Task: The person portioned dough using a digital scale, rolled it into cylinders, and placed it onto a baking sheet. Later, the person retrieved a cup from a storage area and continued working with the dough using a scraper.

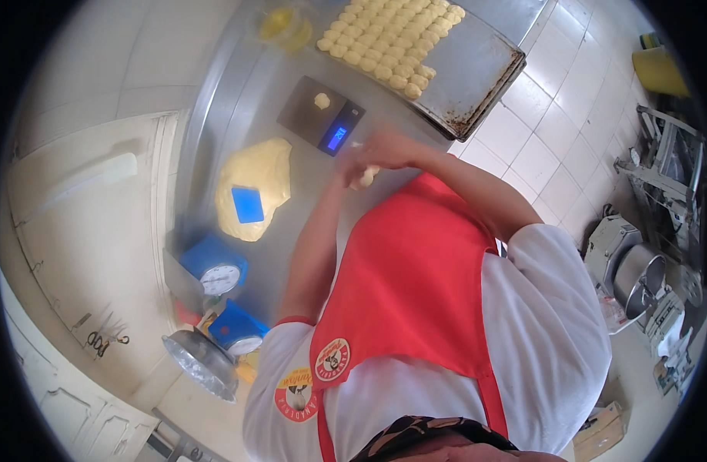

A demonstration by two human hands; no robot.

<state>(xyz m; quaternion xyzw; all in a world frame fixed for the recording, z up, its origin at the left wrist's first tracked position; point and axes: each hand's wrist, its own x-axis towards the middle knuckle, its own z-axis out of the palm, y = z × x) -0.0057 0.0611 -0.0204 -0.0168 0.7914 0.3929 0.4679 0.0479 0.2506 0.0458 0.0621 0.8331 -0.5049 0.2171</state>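
My left hand [350, 165] and my right hand [386, 148] meet over the steel worktop [315, 204], blurred, beside pale dough pieces [366, 179]; their fingers are too smeared to make out. Just beyond them is a digital scale [299, 112] with a small dough lump [322, 101] on it. Left of my hands lies a large yellow dough slab [238, 158] with a blue scraper [247, 204] on top. At the far end, rows of dough balls [384, 38] cover much of a metal tray [476, 69], whose near corner is stained.
A bowl of yellow liquid [284, 27] stands at the far left of the worktop. Two blue dial scales [215, 266] and a metal bowl [199, 362] are at the near left. Machines with a steel bowl [638, 277] and a yellow container [653, 69] stand on the right.
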